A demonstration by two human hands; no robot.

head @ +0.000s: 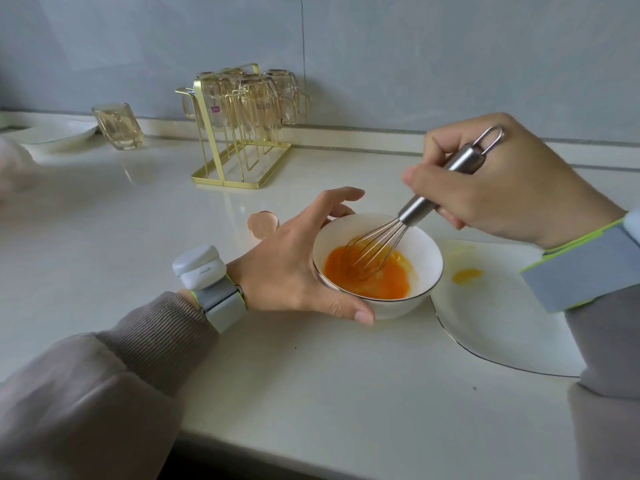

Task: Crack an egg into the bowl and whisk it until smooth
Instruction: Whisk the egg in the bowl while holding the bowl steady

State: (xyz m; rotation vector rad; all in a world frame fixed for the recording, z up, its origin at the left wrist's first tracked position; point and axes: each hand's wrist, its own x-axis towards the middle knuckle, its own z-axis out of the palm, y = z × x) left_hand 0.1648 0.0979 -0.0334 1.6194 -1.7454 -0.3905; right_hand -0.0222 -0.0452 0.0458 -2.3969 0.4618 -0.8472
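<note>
Head view: left hand (294, 268) cups bowl (420, 244); right hand (498, 181) grips whisk (415, 206) in egg (367, 275).

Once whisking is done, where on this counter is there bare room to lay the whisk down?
Bare counter runs along the near edge, in front of the bowl and plate. Another patch lies between the gold glass rack and the left forearm. It is crowded around the bowl: eggshell, left hand, plate.
</note>
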